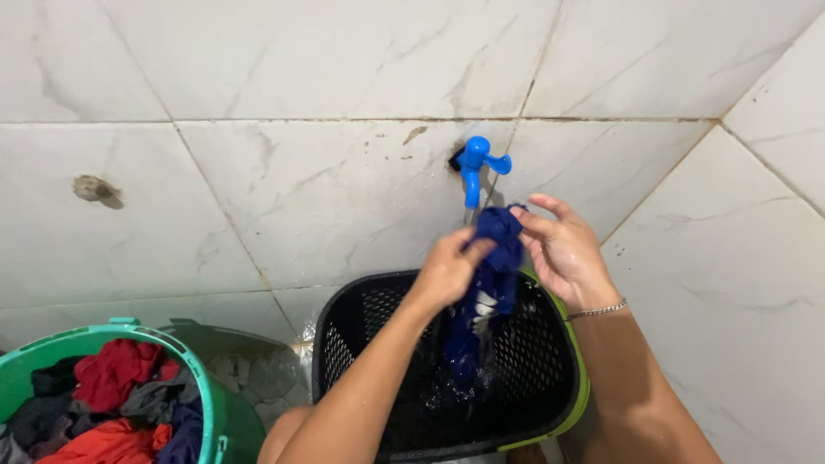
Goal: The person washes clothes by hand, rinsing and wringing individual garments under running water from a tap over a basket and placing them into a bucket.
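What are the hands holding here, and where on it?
Both hands, left and right, grip a wet blue garment by its bunched top end.

light: dim, even | focus: sharp | edges: bowed (wide lens)
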